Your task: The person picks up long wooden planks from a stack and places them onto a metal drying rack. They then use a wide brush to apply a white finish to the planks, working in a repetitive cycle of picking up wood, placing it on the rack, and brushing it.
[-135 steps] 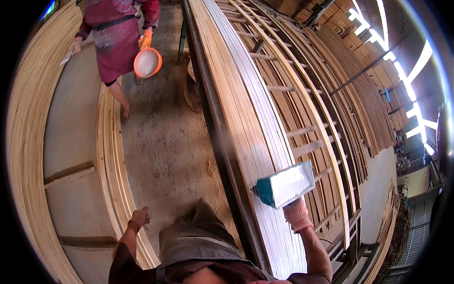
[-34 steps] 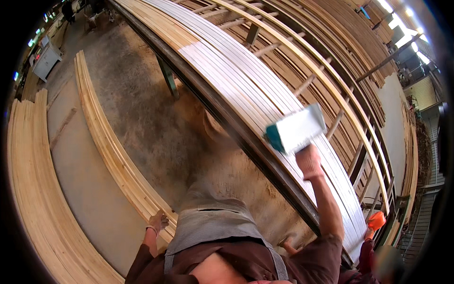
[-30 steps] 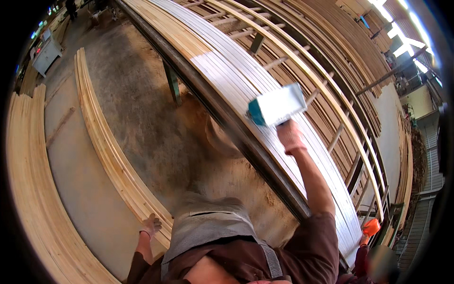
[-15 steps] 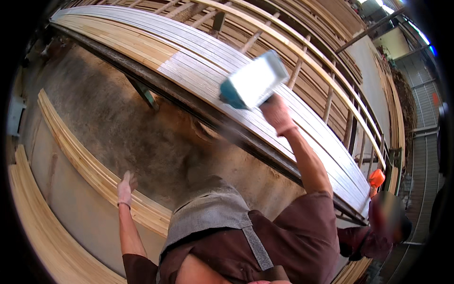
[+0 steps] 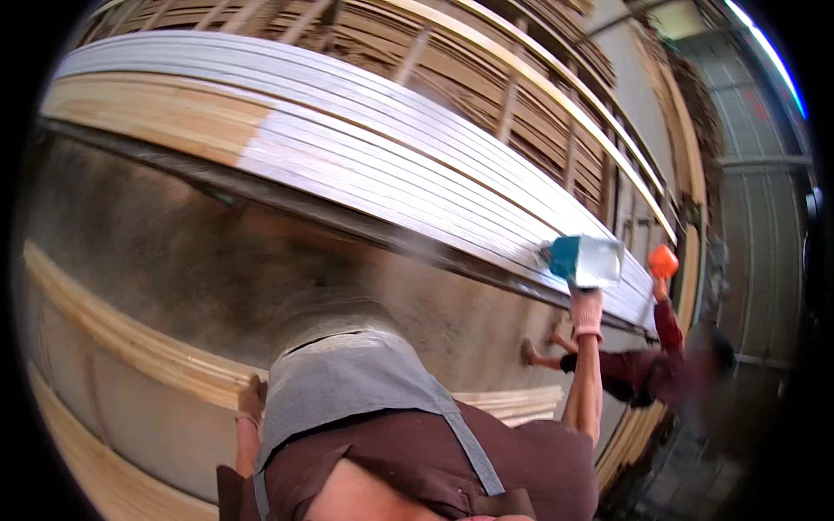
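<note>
My right hand, in a pink glove, grips a wide paint pad with a teal back and a white face. The pad rests on a long stack of wooden slats laid flat on a raised rack. Most of the slats are coated pale grey-white; their left end is bare wood. My left hand hangs low beside my grey apron, near a row of bare boards, holding nothing that I can see.
Another person in dark red bends at the right end of the rack, holding up an orange bowl. Bare wooden boards lie on the concrete floor at my left. Wooden drying racks full of slats stand behind the stack.
My right hand has drawn the paint pad along the slats toward the right end. My view has swung right, bringing the other person into sight. My left hand has dropped to my side.
</note>
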Demonstrator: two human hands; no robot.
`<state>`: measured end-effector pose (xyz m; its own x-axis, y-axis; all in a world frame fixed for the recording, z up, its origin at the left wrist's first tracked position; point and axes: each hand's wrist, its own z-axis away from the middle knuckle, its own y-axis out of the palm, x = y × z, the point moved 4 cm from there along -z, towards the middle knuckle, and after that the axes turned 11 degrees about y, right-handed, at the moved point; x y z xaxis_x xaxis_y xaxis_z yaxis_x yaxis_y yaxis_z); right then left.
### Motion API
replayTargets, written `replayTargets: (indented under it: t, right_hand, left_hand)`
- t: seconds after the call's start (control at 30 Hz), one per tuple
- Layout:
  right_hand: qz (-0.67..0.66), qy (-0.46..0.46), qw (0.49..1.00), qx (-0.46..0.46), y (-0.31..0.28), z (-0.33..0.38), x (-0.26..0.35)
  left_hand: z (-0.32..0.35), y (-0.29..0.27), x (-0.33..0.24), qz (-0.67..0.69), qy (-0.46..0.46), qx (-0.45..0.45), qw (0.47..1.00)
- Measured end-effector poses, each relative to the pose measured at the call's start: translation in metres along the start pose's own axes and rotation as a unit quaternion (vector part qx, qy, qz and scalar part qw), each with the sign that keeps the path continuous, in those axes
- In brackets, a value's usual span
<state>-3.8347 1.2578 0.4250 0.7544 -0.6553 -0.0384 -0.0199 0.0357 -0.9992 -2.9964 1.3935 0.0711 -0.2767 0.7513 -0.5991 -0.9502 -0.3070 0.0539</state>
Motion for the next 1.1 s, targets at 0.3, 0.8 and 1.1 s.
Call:
replayTargets:
  t: [0.3, 0.8, 1.1]
  right_hand:
    - [-0.029, -0.139, 0.988, 0.058, 0.038, -0.011, 0.206]
    - [0.279, -0.478, 0.832, 0.039, 0.003, 0.031, 0.552]
    - [0.273, -0.597, 0.749, -0.094, 0.023, 0.028, 0.804]
  left_hand:
    - [-0.042, -0.007, -0.226, -0.017, 0.088, -0.062, 0.994]
    - [0.055, -0.210, -0.030, 0.229, -0.168, -0.270, 0.920]
    - [-0.121, -0.270, -0.204, 0.262, 0.013, -0.180, 0.948]
